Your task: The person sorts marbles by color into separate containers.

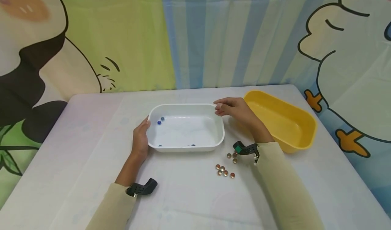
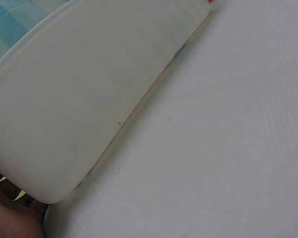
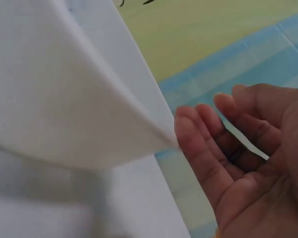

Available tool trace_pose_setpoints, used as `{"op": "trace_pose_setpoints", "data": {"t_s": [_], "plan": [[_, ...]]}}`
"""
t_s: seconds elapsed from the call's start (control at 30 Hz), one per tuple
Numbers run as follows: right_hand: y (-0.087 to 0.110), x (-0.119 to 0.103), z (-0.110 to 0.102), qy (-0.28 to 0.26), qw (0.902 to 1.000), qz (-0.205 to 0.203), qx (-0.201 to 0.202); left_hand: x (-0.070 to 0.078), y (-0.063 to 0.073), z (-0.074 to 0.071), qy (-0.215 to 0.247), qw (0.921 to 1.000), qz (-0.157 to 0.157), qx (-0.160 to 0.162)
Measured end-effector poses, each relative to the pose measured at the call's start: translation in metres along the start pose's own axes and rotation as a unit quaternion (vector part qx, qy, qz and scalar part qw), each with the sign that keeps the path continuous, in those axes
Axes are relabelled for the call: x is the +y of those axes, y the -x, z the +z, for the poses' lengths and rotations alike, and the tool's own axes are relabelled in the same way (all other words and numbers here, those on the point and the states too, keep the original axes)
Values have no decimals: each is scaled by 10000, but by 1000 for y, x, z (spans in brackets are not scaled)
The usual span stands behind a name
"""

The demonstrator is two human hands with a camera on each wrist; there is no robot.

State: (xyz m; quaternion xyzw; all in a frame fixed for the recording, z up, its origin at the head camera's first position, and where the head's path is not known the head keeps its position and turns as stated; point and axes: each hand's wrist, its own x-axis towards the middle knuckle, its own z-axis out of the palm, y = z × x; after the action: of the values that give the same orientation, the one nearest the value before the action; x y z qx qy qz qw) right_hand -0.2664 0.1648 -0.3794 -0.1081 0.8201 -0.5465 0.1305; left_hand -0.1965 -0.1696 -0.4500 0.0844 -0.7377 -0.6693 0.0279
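A white rectangular tub [image 1: 187,148] stands on the table, with several blue marbles [image 1: 159,123] inside: two at the left, others partly hidden by the near wall. My left hand [image 1: 140,140] grips the tub's left end, thumb up at the rim. In the left wrist view, its fingers [image 2: 9,189] go behind the tub's corner. My right hand [image 1: 236,111] hovers by the far right corner, fingers loosely bent and nothing visible between them. In the right wrist view, a fingertip of this hand [image 3: 248,153] meets the tub's corner [image 3: 154,131]; whether it touches cannot be told.
A yellow tub [image 1: 287,121] stands at the right, behind my right forearm. Several amber-coloured marbles [image 1: 225,173] lie loose on the white-covered table [image 1: 183,192], in front of the white tub's right end. A printed cartoon curtain [image 1: 220,36] hangs behind the table.
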Motion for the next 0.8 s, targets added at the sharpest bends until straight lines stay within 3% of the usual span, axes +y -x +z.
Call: {"op": "trace_pose_setpoints", "data": {"t_s": [0.1,0.27,0.4,0.67,0.8], "plan": [[9,6,-9,-184,9997,-67,133,0,0,0,37,10000,-27,-17],[31,7,-25,-451,9970,-516,350,-1,0,0,-42,10000,67,-28],[58,3,-32,-538,9924,-781,784,-2,0,0,-46,10000,29,23],[115,17,-49,-188,9723,-1336,1910,1,0,1,-2,10000,94,33],[127,25,-61,161,9632,-1199,2401,1,0,0,59,10000,71,26]]}}
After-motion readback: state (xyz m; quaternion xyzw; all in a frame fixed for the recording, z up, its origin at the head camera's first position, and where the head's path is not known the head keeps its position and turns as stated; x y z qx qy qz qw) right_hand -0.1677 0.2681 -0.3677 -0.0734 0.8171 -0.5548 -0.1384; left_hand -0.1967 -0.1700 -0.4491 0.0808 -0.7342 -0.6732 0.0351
